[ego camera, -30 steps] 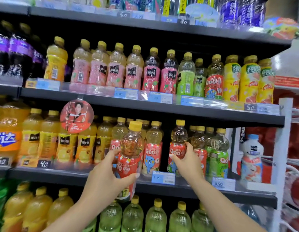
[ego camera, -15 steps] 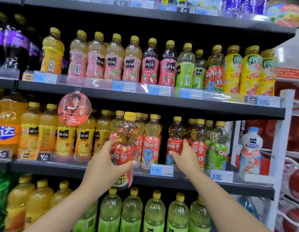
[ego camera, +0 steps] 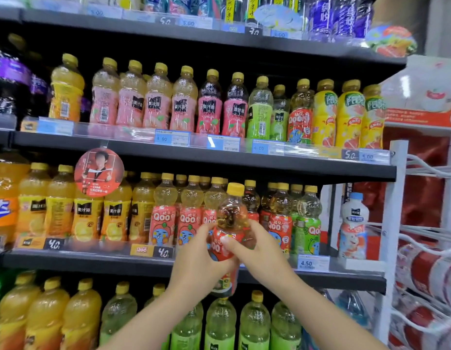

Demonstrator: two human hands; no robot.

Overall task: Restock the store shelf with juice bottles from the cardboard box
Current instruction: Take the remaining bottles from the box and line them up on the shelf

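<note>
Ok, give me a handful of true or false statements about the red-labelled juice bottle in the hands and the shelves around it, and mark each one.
1. Both hands, left hand and right hand, grip the red-labelled, yellow-capped juice bottle. True.
2. The held bottle already stands on the dark middle shelf. False: it is held in front of the shelf edge, its base below that edge.
3. The held bottle's cap is blue. False: it is yellow.
4. A white bottle with a blue cap stands at the right end of the middle shelf. True.
5. The pink-labelled bottles are on the shelf above. True.
</note>
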